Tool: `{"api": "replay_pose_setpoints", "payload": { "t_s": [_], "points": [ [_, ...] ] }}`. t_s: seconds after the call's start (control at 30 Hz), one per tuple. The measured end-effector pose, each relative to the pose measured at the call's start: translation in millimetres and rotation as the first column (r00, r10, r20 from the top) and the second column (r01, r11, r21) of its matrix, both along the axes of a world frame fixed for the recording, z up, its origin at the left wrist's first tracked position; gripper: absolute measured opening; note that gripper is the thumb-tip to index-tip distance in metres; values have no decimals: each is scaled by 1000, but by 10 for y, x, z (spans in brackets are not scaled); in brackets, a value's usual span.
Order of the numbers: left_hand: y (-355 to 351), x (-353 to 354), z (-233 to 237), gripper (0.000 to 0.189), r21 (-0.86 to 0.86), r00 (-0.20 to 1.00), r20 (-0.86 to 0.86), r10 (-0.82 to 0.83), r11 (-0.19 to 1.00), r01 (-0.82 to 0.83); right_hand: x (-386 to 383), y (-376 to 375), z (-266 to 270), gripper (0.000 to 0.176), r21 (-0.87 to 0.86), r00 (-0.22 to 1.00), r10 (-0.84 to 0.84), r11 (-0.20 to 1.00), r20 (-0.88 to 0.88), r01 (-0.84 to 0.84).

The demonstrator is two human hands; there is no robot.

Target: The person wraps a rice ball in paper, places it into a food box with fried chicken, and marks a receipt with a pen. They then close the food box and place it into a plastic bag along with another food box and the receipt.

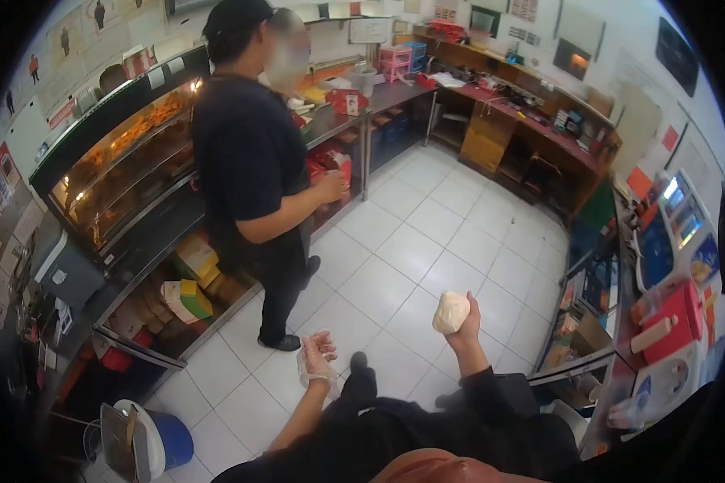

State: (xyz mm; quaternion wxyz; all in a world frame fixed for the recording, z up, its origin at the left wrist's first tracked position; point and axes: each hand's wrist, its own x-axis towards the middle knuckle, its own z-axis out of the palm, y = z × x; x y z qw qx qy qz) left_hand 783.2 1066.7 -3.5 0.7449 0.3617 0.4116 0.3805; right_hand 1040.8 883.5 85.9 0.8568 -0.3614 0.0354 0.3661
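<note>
A pale, rounded, wrapped-looking bundle (451,312) rests in my right hand (469,326), its fingers and thumb around the bundle's right side. I cannot make out what the bundle is. My left hand (318,358) wears a clear plastic glove, with its fingers spread a little and nothing in them. Both hands are held out over the tiled floor (395,294), well apart from each other, with one of my dark shoes visible between them.
A person in dark clothes (246,153) stands at the left, beside a heated display case (129,137). A blue bucket (173,439) is at the lower left. A metal counter (399,95) runs along the back. Red containers (673,322) stand on the right counter.
</note>
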Motion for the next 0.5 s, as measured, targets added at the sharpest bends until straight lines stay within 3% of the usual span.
{"api": "replay_pose_setpoints", "payload": {
  "t_s": [0.13, 0.2, 0.3, 0.4, 0.5],
  "points": [
    [678, 586, -193, 64, -96, 999, -34, 41, 994, -44, 617, 667, -48, 52, 21, 998, -20, 1000, -66, 21],
    [965, 1159, -346, 63, -74, 997, 22, -76, 994, 77, 1048, 770, -140, 54, 9, 995, -88, 996, -54, 88],
    [1220, 1965, 6, 60, -52, 948, 16, -317, 947, 317, 1601, 727, -193, 58, -29, 971, -240, 970, 4, 240],
    [1482, 2924, 303, 68, 100, 836, 26, -549, 833, 544, 2161, 512, -408, 59, -8, 919, -394, 919, -30, 394],
    [1714, 3915, 627, 71, 262, 705, 141, -695, 713, 650, 2763, 428, -559, 57, -43, 861, -505, 863, -54, 503]
  ]
}}
